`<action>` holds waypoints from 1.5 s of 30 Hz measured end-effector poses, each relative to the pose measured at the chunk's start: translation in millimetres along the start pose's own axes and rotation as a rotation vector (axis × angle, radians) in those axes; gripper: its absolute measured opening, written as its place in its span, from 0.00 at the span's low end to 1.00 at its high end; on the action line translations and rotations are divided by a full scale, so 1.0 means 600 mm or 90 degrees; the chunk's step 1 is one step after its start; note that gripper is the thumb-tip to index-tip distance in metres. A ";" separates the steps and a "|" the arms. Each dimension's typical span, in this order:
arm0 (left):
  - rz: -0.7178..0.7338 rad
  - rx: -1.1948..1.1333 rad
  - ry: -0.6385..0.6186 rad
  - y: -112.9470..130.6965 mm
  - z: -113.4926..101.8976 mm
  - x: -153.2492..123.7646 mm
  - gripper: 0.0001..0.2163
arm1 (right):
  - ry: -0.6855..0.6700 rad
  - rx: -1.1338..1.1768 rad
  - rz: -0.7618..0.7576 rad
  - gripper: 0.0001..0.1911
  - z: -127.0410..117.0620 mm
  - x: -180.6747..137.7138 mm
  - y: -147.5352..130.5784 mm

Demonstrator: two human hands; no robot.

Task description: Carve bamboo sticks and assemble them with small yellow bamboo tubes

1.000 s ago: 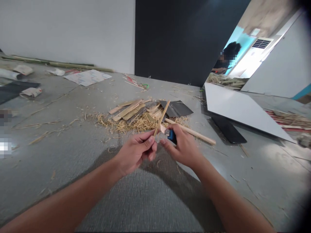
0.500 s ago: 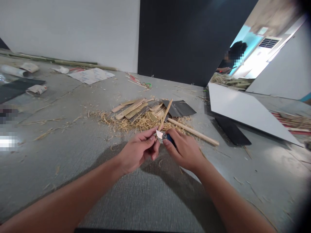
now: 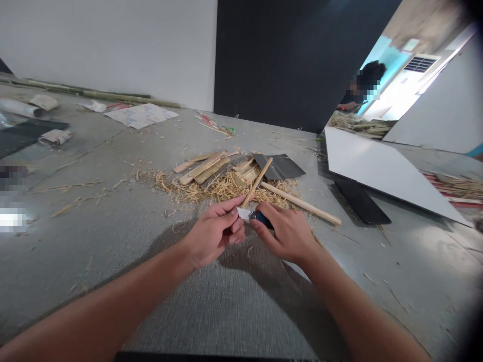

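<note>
My left hand (image 3: 215, 231) is closed on the near end of a thin bamboo strip (image 3: 258, 181) that points up and to the right. My right hand (image 3: 285, 231) grips a small knife with a blue handle (image 3: 262, 218). The knife's pale blade (image 3: 243, 213) lies against the strip just beside my left thumb. Both hands hover over the grey floor, close in front of a heap of bamboo slats and straw-like shavings (image 3: 211, 183).
A long wooden stick (image 3: 302, 203) lies right of the heap, with dark sheets (image 3: 281, 168) behind it. A white board (image 3: 377, 168) and a black flat object (image 3: 362, 203) lie to the right. Another person sits far back right. Papers and bamboo poles (image 3: 94, 94) line the left wall.
The knife blade has slid down the strip toward my left hand. The strip has tilted a little more to the right. The view shifted slightly.
</note>
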State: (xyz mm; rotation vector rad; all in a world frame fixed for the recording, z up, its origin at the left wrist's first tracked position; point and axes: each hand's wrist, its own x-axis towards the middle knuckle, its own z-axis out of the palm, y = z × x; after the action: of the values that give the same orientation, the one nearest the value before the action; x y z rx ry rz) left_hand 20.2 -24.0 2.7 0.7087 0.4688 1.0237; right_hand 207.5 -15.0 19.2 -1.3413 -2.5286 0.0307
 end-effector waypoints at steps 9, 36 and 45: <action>0.009 0.011 -0.003 0.001 -0.002 0.001 0.17 | 0.051 -0.053 0.030 0.19 -0.004 0.003 -0.005; -0.048 0.193 -0.046 -0.034 0.000 -0.008 0.24 | 0.245 -0.020 0.338 0.21 -0.032 0.004 0.141; 0.068 0.441 0.011 -0.012 0.002 -0.005 0.28 | 0.161 0.042 0.131 0.17 -0.010 0.007 0.065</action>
State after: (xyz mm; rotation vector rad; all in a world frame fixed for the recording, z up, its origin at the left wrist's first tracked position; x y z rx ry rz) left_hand 24.3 -29.3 -1.8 1.3508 0.8227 0.9641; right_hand 238.4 9.8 20.1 -1.4724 -2.1582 -0.0144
